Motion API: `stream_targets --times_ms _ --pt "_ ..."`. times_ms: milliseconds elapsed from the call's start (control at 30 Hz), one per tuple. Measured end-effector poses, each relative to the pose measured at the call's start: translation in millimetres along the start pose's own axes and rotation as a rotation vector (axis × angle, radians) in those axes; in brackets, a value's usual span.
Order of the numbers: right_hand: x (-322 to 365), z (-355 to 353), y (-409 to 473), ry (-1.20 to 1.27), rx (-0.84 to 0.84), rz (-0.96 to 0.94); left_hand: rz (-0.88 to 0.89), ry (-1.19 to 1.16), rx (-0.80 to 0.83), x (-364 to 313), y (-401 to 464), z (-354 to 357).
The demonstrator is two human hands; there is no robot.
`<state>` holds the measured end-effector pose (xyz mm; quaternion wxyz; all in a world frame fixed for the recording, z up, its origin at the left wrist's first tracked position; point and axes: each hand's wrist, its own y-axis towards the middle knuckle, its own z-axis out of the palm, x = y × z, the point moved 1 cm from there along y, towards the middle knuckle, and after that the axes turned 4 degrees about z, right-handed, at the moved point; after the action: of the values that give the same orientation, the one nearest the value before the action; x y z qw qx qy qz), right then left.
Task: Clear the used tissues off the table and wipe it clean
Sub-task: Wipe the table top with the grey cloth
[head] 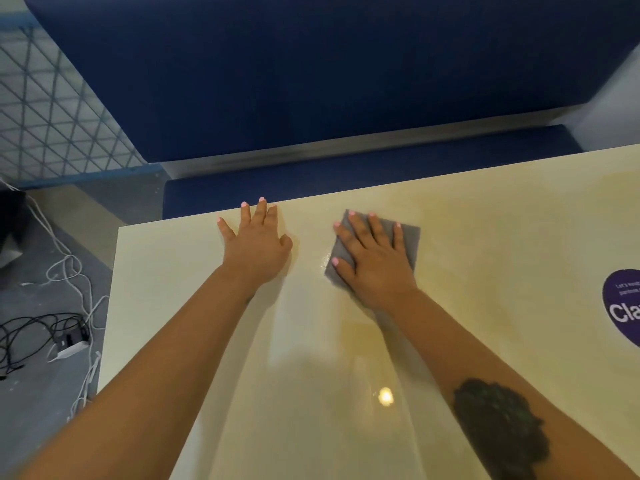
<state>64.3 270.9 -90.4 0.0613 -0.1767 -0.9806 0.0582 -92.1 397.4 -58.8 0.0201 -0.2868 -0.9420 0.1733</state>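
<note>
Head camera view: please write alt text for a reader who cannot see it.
A person's right hand presses a grey cloth flat on a glossy cream table, while the left hand rests flat beside it near the far edge. A blue bench stands behind; cables lie on the floor.

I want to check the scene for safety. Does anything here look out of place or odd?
On the table nothing stands out: the right hand presses a grey cloth flat, the left hand rests beside it. Only the tangled cables on the floor look untidy.
</note>
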Motion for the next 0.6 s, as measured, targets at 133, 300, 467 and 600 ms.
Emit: stream_targets --times_ms 133,300,467,600 --pt "36 6 -18 -0.010 0.024 -0.080 -0.011 -0.008 -0.001 1 -18 7" --pt "7 12 -74 0.047 0.015 -0.215 -0.050 -0.048 -0.028 10 -37 19" --pt "-4 8 -49 0.026 0.005 0.009 -0.084 -0.072 -0.037 14 -58 28" --pt "34 14 -66 0.002 0.013 -0.069 -0.065 -0.078 -0.038 5 -70 36"
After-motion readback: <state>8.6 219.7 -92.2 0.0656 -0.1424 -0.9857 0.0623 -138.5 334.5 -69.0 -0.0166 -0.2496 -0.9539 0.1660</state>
